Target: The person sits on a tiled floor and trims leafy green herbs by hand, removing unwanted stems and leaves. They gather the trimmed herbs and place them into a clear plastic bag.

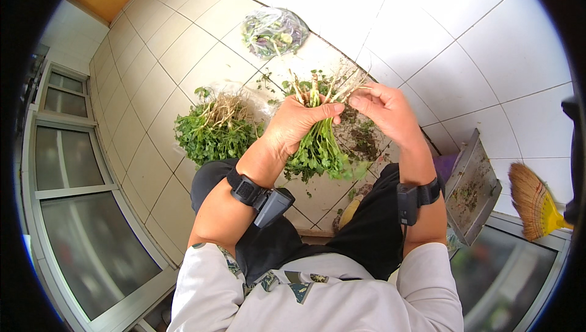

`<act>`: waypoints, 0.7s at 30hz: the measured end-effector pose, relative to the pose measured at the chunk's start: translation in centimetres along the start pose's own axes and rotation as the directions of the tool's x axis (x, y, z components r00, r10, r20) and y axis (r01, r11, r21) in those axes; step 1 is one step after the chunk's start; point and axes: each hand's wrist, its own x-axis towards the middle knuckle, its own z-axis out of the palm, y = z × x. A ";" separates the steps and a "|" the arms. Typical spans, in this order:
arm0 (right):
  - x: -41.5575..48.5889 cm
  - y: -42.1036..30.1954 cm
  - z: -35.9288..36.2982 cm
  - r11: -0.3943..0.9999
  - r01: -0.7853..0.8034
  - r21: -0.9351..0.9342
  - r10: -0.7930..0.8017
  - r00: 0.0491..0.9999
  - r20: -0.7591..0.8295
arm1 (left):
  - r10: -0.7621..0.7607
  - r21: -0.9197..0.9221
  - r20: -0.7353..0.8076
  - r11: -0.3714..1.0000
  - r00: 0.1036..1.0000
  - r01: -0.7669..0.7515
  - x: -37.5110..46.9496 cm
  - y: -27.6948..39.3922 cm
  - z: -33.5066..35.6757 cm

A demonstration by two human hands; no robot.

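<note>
A bunch of leafy green herbs (322,148), probably coriander, hangs leaves-down from my left hand (302,114), whose fingers wrap the stems. Its pale roots point up and away from me. At the right side of those roots, my right hand (382,110) has thumb and forefinger pinched together at the thin root ends. Whether a stem sits between those fingertips is hard to see. On the floor to the left lies a larger heap of the same greens (219,130), its tangled brown roots on top. More loose greens (327,85) lie behind the bunch, partly hidden by it.
A clear plastic bag of vegetables (274,33) rests near the white tiled wall (458,25). Soil and scraps (364,142) litter the floor tiles. At right are a metal dustpan (471,192) and a straw broom (531,199). Glass-panelled cabinet doors (98,245) line the left.
</note>
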 end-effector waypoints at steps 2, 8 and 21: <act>0.1 0.2 0.4 0.997 0.034 0.069 -0.033 0.999 -0.017 | 0.023 0.004 0.026 1.000 0.999 -0.023 0.0 -0.2 0.1; 0.1 0.6 0.4 0.979 0.089 -0.182 -0.096 0.995 -0.029 | 0.002 -0.042 0.059 0.999 0.998 0.001 0.2 -0.4 -0.3; -0.2 0.1 0.0 1.000 0.000 0.004 0.000 0.998 0.055 | 0.136 0.151 0.099 0.977 0.986 -0.150 1.0 -1.0 -0.6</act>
